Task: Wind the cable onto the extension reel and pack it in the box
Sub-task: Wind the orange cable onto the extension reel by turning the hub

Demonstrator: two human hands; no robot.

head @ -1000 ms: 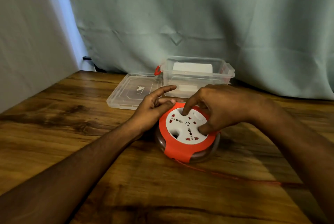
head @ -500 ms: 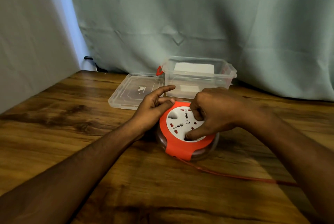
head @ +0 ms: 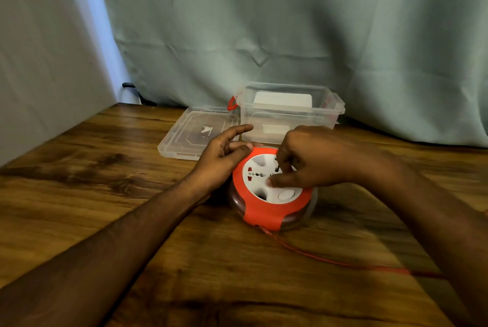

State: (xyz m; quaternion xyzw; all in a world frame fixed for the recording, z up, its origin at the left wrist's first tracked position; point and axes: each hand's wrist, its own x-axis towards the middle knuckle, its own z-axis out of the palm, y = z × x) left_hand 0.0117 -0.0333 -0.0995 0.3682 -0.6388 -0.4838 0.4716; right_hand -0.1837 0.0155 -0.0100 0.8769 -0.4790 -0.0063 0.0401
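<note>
Two hands meet at the round extension reel (head: 272, 189) at frame centre on the grained wooden table (head: 105, 194): the left hand (head: 221, 157) braces its glossy orange rim with thumb and curled fingers, index extended; the right hand (head: 311, 160), fingers bent, presses the white socket face. A thin red cable (head: 343, 263) trails toward lower right. Above stand the clear plastic box (head: 287, 112) and flat lid (head: 195, 134).

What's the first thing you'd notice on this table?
The bright orange and white extension reel in the middle of the wooden table, with the left hand holding its side and the right hand on its white face. A thin red cable trails off to the right. Behind sits an open clear box, its lid flat beside it.
</note>
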